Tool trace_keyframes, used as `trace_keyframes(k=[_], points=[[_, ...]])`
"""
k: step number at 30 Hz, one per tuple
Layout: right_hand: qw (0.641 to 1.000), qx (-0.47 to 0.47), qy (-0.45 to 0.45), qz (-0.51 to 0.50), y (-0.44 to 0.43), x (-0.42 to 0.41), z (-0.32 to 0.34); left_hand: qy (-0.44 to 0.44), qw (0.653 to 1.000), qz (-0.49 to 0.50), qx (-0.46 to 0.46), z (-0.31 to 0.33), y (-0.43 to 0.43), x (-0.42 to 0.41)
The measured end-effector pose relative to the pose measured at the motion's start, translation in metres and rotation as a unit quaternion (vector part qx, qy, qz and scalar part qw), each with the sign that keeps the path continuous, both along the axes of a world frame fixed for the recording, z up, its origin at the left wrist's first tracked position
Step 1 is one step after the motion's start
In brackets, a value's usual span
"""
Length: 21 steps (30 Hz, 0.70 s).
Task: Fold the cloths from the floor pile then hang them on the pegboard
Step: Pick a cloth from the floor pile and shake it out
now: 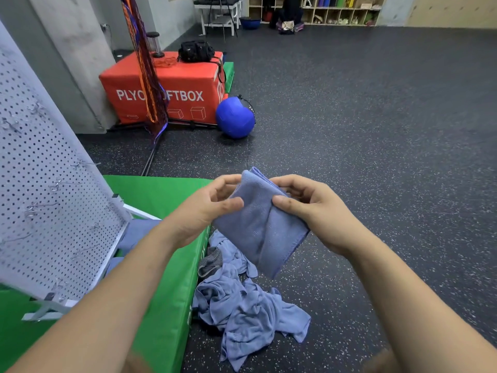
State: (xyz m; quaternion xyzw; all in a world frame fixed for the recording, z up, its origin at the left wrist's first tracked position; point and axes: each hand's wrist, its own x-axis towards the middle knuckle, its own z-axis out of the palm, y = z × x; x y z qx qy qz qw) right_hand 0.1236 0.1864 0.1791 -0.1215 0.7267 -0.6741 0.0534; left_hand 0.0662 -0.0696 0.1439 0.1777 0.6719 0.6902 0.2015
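Two hands on one folded blue cloth (258, 227), held in mid-air. Left hand (207, 211): thumb pressed on front face, fingers curled behind left edge, gripping. Right hand (306, 208): thumb pinching right edge, fingers curled behind, gripping. Below the fingers: loose cloth pile (242, 308) on speckled floor (376, 130), touching side of green mat (166, 265). Left of the left fingers: white pegboard (53, 146), tilted, standing on the mat, fitted with metal hooks (56, 185). Beyond the fingertips, well apart: blue ball (235, 117) beside red soft box (166, 84).
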Motion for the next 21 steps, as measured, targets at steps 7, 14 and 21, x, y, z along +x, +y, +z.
trace_keyframes(k=[7, 14, 21], points=[[0.998, 0.04, -0.017, -0.045, 0.006, -0.008, -0.009, -0.032, 0.999, 0.02, -0.016, 0.007, 0.005, 0.01], [0.99, -0.006, -0.136, -0.02, 0.001, -0.005, -0.022, 0.008, 0.99, 0.138, 0.023, 0.028, -0.005, 0.02], [0.947, -0.268, -0.174, -0.041, -0.011, 0.016, -0.048, 0.016, 0.994, 0.104, -0.028, 0.04, -0.017, 0.033]])
